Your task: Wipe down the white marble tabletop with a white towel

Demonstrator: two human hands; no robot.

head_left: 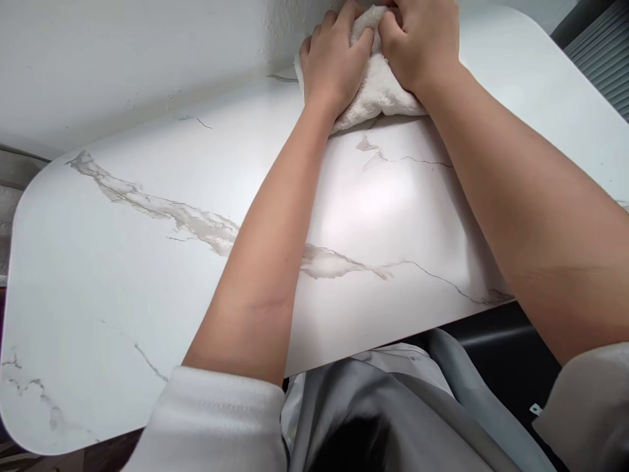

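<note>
So nearest, well below the hands, was some smooth grey clothing [413,406], then a glossy white tabletop [122,282] with rounded corners and grey-brown marble veins. The bunched, fluffy white cloth [383,92] sat on it, right under and between the hands. Left hand [337,62] had bent fingers clamped over its left side; right hand [420,42] was curled tight on the right part, though its top got cut off. I'd guess the cloth was light, soft, grippy and hard to damage, best held by the thick folds. Near edge ran roughly crosswise by the wrists, a peak pointing away; couldn't tell the long axis. Beyond the hands: a bumpy white wall [147,59].
</note>
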